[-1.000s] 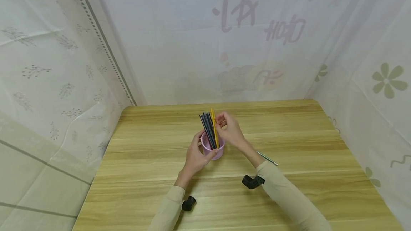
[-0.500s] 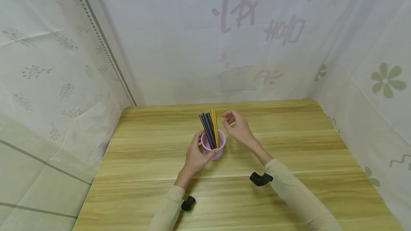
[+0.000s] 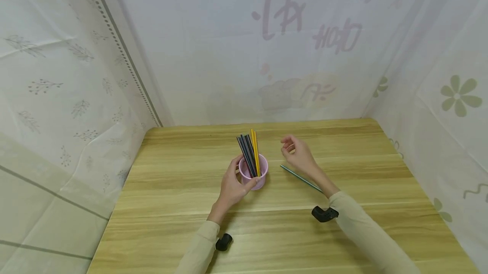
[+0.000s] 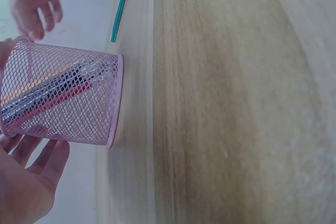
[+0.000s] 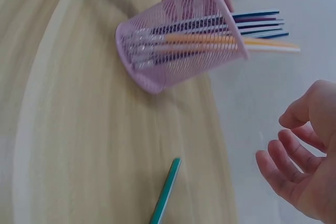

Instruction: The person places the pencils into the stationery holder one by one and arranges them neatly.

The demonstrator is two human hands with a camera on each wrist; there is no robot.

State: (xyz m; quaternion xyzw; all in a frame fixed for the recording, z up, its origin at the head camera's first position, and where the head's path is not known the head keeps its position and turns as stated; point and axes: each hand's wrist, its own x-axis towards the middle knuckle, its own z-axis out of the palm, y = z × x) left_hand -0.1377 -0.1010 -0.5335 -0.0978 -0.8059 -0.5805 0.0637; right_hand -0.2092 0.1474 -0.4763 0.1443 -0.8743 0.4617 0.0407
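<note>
A pink mesh pen holder (image 3: 261,183) stands on the table with several dark pencils (image 3: 246,151) and yellow pencils (image 3: 255,149) leaning in it. My left hand (image 3: 231,186) grips the holder from its left side, thumb at the near rim and fingers around the far side. To the right of it, my right hand (image 3: 301,156) hovers with loosely curled fingers and nothing between them, as the right wrist view also shows. Beneath that hand lies a slim green pencil (image 3: 299,176) on the tabletop, its near end partly covered by the right forearm.
The wood-grain table (image 3: 183,155) runs back to a pale printed curtain (image 3: 213,53). More patterned cloth (image 3: 76,109) hangs on the left, and a flowered sheet (image 3: 453,138) closes off the right side. A black wrist camera (image 3: 324,214) is worn on the right arm.
My right hand has left the yellow pencils at the holder and drawn away to the right, empty. More of the green pencil now shows. The left hand and holder have stayed put.
</note>
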